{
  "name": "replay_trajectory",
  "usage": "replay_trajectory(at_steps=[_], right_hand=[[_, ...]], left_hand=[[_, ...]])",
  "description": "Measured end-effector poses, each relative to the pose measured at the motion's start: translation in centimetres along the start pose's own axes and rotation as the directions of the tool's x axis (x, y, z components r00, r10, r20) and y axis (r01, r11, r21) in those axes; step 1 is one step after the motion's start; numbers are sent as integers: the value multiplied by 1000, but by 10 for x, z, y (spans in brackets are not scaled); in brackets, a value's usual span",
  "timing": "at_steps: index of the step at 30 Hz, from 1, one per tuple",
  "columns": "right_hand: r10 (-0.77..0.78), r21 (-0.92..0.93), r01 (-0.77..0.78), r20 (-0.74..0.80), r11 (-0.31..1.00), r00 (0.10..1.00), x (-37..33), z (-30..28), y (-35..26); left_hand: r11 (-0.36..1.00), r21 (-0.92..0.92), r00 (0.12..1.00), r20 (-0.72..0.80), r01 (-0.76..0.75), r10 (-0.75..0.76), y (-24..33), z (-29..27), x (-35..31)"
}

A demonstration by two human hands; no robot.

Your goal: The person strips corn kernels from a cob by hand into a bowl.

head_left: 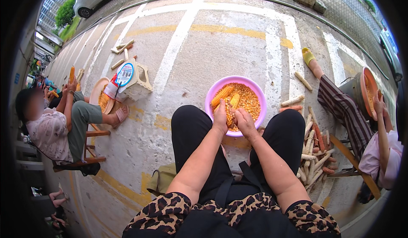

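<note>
An ear of corn (229, 114) is between my two hands, over a pink basin (261, 89) in front of my knees. My left hand (219, 118) is closed round its left side. My right hand (245, 122) presses on it from the right, fingers bent. Loose yellow kernels (251, 102) fill the basin's bottom, and two more ears lie on them: a longer ear (222, 95) and a shorter ear (234, 100). My fingers hide part of the held ear.
Bare cobs (312, 153) are heaped by my right knee. A seated person (55, 129) at left holds corn near a plastic stool (140, 85) with a round fan (125, 74). Another person (384, 148) sits at right by an orange basin (366, 85). A green bag (163, 179) lies beside me.
</note>
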State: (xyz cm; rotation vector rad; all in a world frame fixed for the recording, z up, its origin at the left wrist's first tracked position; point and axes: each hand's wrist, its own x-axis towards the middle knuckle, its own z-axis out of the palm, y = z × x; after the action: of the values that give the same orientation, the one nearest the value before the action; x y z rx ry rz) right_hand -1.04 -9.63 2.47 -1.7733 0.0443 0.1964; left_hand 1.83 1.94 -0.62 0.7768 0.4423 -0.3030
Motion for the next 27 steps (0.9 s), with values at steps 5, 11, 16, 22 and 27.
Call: replay_trajectory(at_steps=[5, 11, 16, 22, 27], right_hand=[[-118, -250, 105, -38, 962, 992, -7, 9, -11], [-178, -378, 167, 7, 910, 984, -11, 10, -2], [-167, -357, 152, -12, 922, 986, -15, 12, 4], [88, -91, -103, -155, 990, 984, -5, -4, 25], [395, 239, -349, -181, 906, 901, 20, -36, 26]], left_hand=[[1000, -16, 1000, -22, -4, 4, -4, -2, 2], [998, 57, 999, -42, -8, 10, -12, -12, 1], [996, 84, 1000, -13, 21, -20, -8, -5, -10], [987, -161, 1000, -27, 9, -14, -8, 9, -9], [971, -239, 998, -60, 8, -23, -12, 5, -5]])
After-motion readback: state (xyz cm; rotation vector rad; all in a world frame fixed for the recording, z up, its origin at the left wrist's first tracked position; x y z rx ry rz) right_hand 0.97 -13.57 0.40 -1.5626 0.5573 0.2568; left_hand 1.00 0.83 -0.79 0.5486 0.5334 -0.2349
